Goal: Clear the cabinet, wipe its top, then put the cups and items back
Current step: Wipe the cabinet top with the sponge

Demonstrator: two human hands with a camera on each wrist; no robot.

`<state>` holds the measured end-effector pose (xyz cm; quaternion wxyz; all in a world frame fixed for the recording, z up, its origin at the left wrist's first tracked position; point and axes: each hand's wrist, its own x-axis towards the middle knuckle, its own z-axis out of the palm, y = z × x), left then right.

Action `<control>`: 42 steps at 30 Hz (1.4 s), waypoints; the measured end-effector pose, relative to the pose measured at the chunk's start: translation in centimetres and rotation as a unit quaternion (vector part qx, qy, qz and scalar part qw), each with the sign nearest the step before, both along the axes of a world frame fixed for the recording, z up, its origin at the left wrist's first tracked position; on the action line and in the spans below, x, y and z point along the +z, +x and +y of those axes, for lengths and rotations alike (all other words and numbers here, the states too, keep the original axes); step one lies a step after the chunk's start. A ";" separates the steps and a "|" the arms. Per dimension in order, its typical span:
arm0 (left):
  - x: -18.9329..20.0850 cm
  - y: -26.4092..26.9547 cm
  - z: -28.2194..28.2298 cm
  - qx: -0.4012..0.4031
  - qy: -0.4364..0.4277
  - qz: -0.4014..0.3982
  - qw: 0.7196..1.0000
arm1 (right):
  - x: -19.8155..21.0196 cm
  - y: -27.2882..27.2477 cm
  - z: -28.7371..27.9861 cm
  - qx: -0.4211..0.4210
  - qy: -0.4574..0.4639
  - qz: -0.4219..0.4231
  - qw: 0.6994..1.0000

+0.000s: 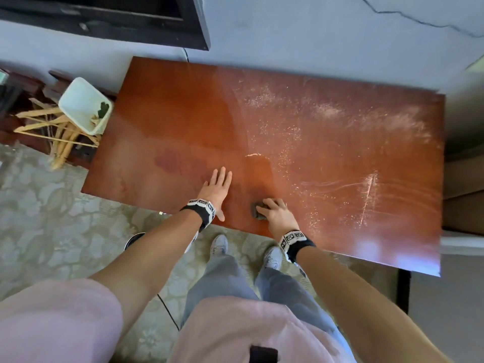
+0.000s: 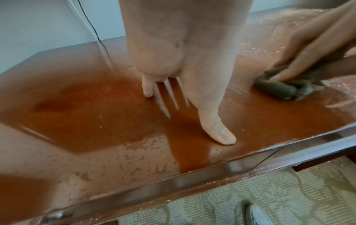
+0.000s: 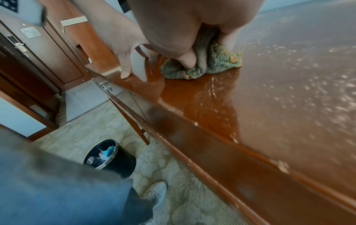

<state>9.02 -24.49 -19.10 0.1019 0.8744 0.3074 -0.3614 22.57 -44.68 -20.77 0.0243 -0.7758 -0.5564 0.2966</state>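
Reddish cabinet top [image 1: 183,121] lies bare toward 12 o'clock, while near its 6 o'clock edge the right hand [image 1: 277,214] curls its grip around a gray rag [image 3: 212,64] and the left hand [image 1: 216,191] presses flat, fingers spread, at the rag's 9 o'clock.

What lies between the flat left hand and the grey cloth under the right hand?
Only bare reddish-brown cabinet top separates the left hand from the grey cloth; the head view shows it.

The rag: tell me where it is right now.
In the head view, the rag lies bunched under the right hand near the cabinet top's front edge, right of the flat left hand.
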 end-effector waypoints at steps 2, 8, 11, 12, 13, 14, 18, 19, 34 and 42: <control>0.2 0.1 0.1 -0.004 -0.002 -0.005 1.000 | 0.0 0.1 -1.0 0.001 -0.001 0.001 1.000; 0.5 0.2 0.3 0.000 -0.023 -0.033 0.999 | -0.4 0.8 -0.3 0.030 -0.018 0.000 0.999; 0.8 0.6 1.8 0.054 -0.045 -0.095 0.993 | -0.2 1.3 1.4 0.023 -0.013 0.002 1.000; 0.8 0.8 2.6 0.068 -0.040 -0.117 0.990 | 0.0 1.6 2.5 0.016 -0.008 0.004 1.000; 0.8 1.1 3.5 0.072 -0.034 -0.130 0.988 | 0.2 2.0 3.8 0.007 0.000 0.008 1.000; 0.7 1.5 4.5 0.070 -0.027 -0.132 0.988 | 0.4 2.4 5.1 -0.004 0.011 0.012 1.000; 0.5 4.0 9.2 0.086 -0.012 -0.137 0.987 | 0.7 4.7 11.1 -0.024 0.038 0.010 0.999; 0.7 4.7 10.5 0.096 -0.013 -0.137 0.986 | 0.7 5.4 12.6 -0.027 0.039 0.008 0.999; -2.0 8.4 17.8 0.140 -0.069 -0.115 0.981 | 0.2 15.3 32.8 -0.085 0.106 -0.032 0.990; -2.4 8.6 18.1 0.148 -0.078 -0.113 0.979 | 0.0 18.7 42.7 -0.063 0.131 -0.056 0.988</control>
